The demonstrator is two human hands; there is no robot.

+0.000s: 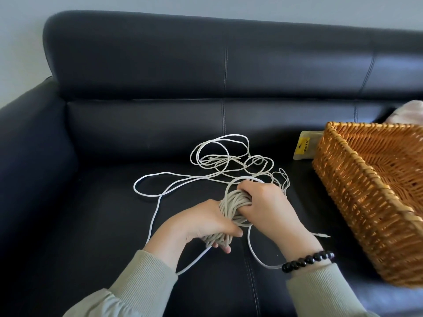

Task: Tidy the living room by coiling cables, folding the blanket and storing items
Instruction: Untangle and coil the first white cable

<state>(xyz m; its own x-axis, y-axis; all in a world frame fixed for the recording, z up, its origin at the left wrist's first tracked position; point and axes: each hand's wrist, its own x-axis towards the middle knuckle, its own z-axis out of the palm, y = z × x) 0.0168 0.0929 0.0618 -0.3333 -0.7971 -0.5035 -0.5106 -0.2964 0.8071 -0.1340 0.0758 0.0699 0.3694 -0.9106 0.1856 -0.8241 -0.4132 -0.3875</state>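
sofa [114, 225] | both hands — left hand [201, 223], right hand [267, 202] — grip cable coil [233, 202] | basket [366, 202] beside

One head-worn wide-angle camera is looking forward and down from close above the sofa [91, 213] seat, with the basket [343, 191] crowding the frame's right edge.

The scene is lit evenly by soft, diffuse light. A pale sheen is spread along the backrest of the black sofa [160, 53], strongest at the right. Only faint shadows are cast. Straight lines are bowed near the edges, where the wicker basket [366, 179] is slightly softened.
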